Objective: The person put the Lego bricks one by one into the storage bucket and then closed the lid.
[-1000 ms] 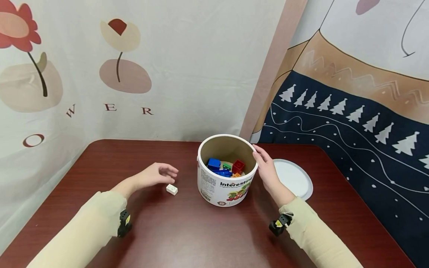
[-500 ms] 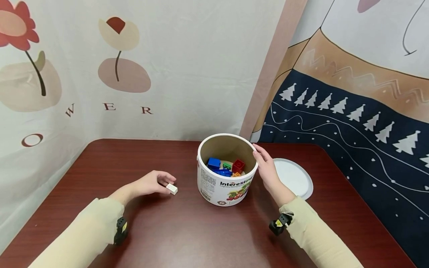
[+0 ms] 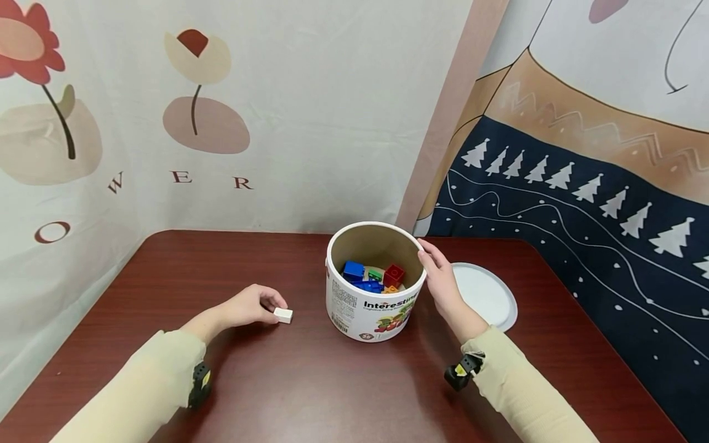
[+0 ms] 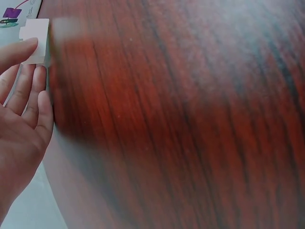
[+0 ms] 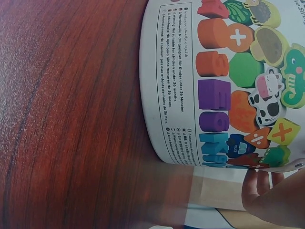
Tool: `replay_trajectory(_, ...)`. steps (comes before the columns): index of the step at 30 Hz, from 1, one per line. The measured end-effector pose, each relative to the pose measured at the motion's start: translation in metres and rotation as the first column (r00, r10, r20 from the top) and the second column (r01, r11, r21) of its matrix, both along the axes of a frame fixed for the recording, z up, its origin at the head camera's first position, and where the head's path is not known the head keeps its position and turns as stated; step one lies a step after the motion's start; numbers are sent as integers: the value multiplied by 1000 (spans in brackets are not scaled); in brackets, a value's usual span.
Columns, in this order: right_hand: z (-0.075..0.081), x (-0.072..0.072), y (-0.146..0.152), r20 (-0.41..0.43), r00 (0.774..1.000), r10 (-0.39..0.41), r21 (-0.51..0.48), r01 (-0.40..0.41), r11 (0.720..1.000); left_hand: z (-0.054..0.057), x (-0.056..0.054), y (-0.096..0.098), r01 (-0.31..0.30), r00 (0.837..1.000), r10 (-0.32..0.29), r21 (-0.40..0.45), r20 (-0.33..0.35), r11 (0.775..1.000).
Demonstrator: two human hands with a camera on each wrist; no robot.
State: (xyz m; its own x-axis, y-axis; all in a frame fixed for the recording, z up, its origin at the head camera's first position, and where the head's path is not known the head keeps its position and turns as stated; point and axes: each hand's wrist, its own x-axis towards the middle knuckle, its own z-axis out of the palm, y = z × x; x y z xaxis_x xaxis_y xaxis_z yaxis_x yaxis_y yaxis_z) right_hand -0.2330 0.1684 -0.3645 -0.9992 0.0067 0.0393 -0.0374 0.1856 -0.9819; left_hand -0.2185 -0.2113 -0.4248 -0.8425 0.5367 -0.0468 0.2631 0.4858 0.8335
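Observation:
My left hand [image 3: 250, 306] pinches a small white toy building brick [image 3: 283, 315] between thumb and fingertips, low over the table to the left of the bucket. In the left wrist view the white brick [image 4: 37, 40] shows a smooth face and a stud at its side. My right hand [image 3: 443, 280] holds the rim of an upright white plastic bucket [image 3: 346, 307] at its right side. Inside the bucket lie several toy bricks: blue [image 3: 354, 271], red [image 3: 394, 274], green [image 3: 375, 275] and orange. The right wrist view shows the bucket's printed side [image 5: 167, 86], with fingers [image 5: 251, 186] against it.
A round white lid [image 3: 487, 295] lies flat on the table, to the right of the bucket and partly behind my right forearm. The dark red wooden table [image 3: 343, 394] reaches back to a printed curtain [image 3: 310, 123]. Each wrist wears a black camera.
My left hand has come down to the white brick and taken hold of it, and the brick has turned slightly. The right hand and the bucket have stayed in place.

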Motion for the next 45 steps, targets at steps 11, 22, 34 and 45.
replay_trajectory(11, 1, 1, -1, 2, 1000, -1, 2, 1, 1000, 14, -4, -2, -61, 998, 61, -14, -9, 998)
replay_trajectory(22, 1, 1, 0, 4, 1000, -1, 2, 1, 1000, 44, -10, -4, -126, 990, 125, -14, -67, 992)
replay_trajectory(34, 2, 2, -1, 19, 1000, -4, 13, 3, 1000, 79, -19, -2, -180, 978, 180, 14, -107, 984)
replay_trajectory(45, 2, 2, 0, 11, 1000, -5, 8, 5, 1000, 112, -26, 13, -220, 967, 220, 17, -126, 975)
